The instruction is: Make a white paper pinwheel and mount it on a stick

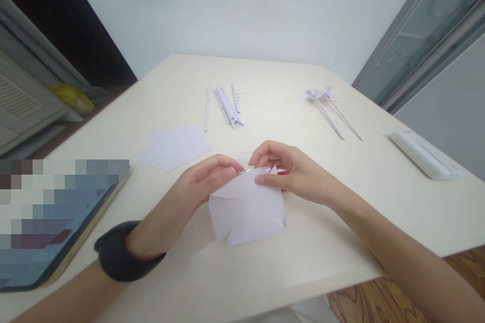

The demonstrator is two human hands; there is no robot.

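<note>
A matte black wristband [121, 252] circles the left wrist. Just ahead, the left hand [206, 181] and right hand [291, 171] both pinch the top edge of a thin white paper square [246, 212], slit at its corners, which lies on the smooth cream worktop [359, 202]. Farther back lie flat paper sheets [174, 147] and slim rolled paper sticks [227, 106].

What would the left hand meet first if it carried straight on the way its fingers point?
The right hand. The left hand points right along the top edge of the paper, and the right hand's fingertips sit just ahead, almost touching. Depth looks equal, but is hard to judge.
</note>
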